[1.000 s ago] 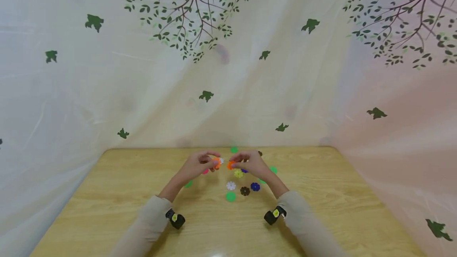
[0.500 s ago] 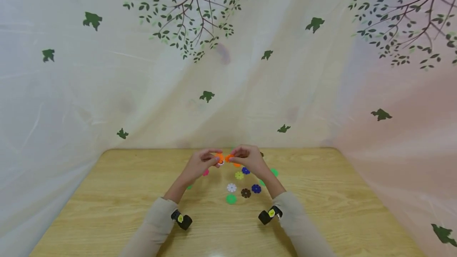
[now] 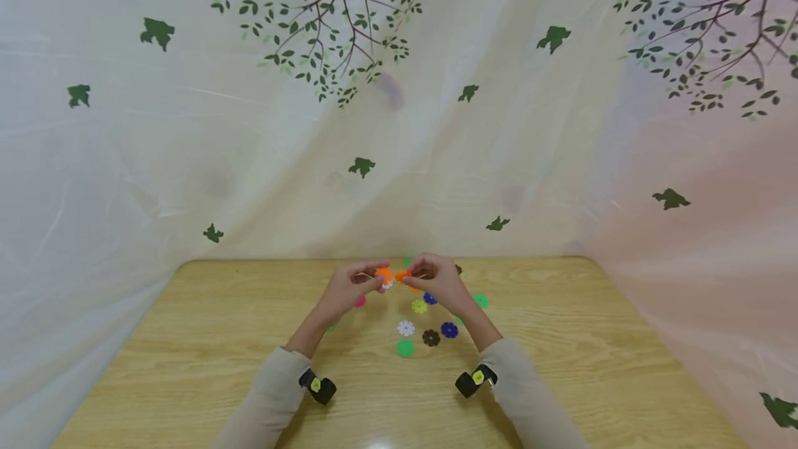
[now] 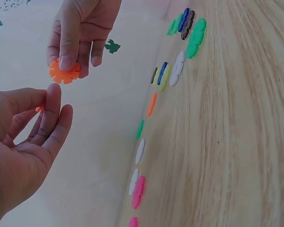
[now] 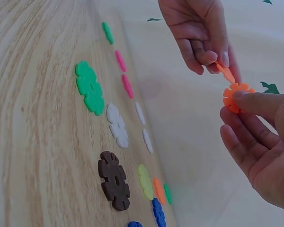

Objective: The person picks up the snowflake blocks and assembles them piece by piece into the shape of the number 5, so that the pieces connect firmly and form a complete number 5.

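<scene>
Above the far part of the table, my left hand (image 3: 352, 289) pinches an orange notched disc (image 3: 384, 274) between thumb and fingers. My right hand (image 3: 438, 284) pinches a second orange notched disc (image 3: 402, 276) the same way. Their edges face each other closely. In the right wrist view, the left hand's disc (image 5: 226, 72) is seen nearly edge-on, its rim right by the right hand's disc (image 5: 231, 98), which turns its flat face to the camera. In the left wrist view, my left fingers (image 4: 51, 113) hide most of their disc, while the right hand's disc (image 4: 64, 74) shows below its thumb.
More notched discs lie flat on the wooden table (image 3: 218, 352) under and before the hands: white (image 3: 406, 328), brown (image 3: 431, 338), blue (image 3: 449, 330), yellow (image 3: 420, 306), pink (image 3: 359, 301) and several green (image 3: 404, 348). A printed cloth (image 3: 280, 179) hangs behind the table's far edge.
Over the last second both hands have risen slightly and brought the two orange discs nearer each other. In the last half second they have barely moved.
</scene>
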Motion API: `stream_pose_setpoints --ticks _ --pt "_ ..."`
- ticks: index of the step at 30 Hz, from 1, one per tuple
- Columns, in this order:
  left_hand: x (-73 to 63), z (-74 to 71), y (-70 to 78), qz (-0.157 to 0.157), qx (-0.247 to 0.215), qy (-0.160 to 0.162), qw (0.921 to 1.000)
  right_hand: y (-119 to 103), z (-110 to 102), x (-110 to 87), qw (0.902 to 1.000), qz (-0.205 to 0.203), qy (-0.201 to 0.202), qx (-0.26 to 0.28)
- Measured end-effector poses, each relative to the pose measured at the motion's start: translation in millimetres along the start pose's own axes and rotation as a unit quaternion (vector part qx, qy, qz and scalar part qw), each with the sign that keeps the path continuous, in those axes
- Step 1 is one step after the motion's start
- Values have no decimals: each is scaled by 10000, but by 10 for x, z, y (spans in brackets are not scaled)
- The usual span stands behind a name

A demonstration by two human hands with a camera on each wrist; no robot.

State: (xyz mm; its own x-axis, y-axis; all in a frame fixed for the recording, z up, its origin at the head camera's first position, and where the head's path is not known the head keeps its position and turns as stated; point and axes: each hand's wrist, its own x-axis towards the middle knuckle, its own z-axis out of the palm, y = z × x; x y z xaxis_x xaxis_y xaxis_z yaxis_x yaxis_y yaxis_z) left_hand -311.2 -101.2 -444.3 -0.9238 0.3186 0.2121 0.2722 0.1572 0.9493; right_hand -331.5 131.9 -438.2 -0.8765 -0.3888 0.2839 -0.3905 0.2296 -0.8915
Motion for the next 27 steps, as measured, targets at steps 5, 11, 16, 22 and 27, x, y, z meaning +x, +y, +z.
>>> stream_pose_setpoints --ticks 5,11,16,22,27 --pt "-3 19 14 -70 -78 8 9999 4 15 4 9998 -159 47 -107" --pt "-2 41 15 11 -136 34 9999 -10 11 6 9995 -237 76 -174" --pt "-4 55 -6 27 -176 106 9998 -11 10 -2 9995 -216 85 -227" --pt "-2 70 -24 -55 -354 236 9991 -22 6 -6 9995 -40 165 -249" --pt "-10 88 -25 -9 -512 304 9982 -43 8 2 9994 3 188 -296"
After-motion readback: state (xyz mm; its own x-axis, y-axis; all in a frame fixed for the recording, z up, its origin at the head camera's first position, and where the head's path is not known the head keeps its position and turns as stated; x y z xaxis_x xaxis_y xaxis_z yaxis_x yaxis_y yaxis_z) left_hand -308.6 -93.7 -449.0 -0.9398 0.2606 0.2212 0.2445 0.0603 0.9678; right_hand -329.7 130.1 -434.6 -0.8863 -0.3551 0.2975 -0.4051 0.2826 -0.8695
